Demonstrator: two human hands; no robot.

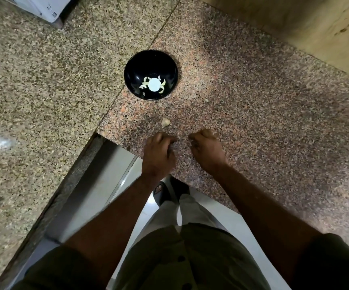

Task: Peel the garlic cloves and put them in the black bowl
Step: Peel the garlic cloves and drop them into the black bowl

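Note:
The black bowl (pixel 133 68) stands on the counter ahead of me, with several peeled pale garlic cloves (pixel 144 84) lying round a bright reflection in its bottom. One unpeeled garlic clove (pixel 165 122) lies on the stone between the bowl and my hands. My left hand (pixel 159 151) and my right hand (pixel 207 149) hover side by side near the counter's front edge, a small gap between them. Both have their fingers curled inward, fingertips facing each other. Nothing shows in either hand; the insides of the fingers are hidden.
A small pale scrap (pixel 206 100) lies right of the bowl. The speckled granite counter (pixel 263 122) forms an L, with a seam running past the bowl's left side. A white appliance (pixel 43 7) sits at the far left corner. The floor and my feet show below the counter's edge.

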